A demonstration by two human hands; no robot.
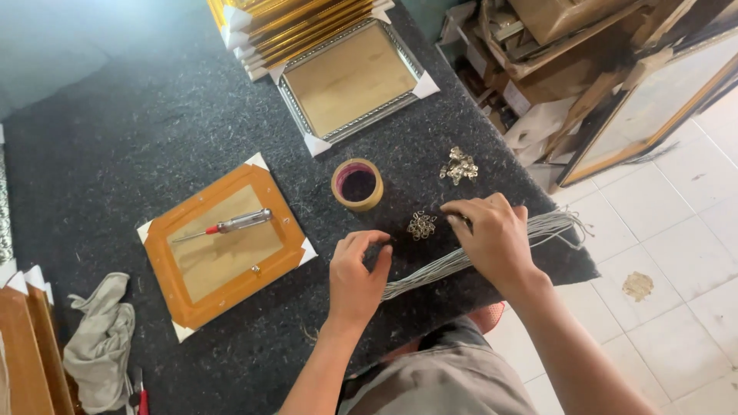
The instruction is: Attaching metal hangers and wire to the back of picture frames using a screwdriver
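Note:
My left hand (357,270) rests on the dark felt table (115,138), fingers curled with thumb and forefinger pinched together; whether something small is between them I cannot tell. My right hand (492,234) lies on a bundle of grey cords (430,270) that runs across the table's near edge, fingertips pinched close to a small pile of metal rings (421,224). An orange picture frame (223,250) lies face down to the left, with a red-handled screwdriver (231,225) on its back.
A roll of tape (357,185) stands behind the rings, and a second pile of metal hangers (459,166) lies further back. A silver frame (352,81) and stacked gold frames (296,27) sit at the far edge. A grey rag (98,346) lies at left. Clutter and tiled floor are at right.

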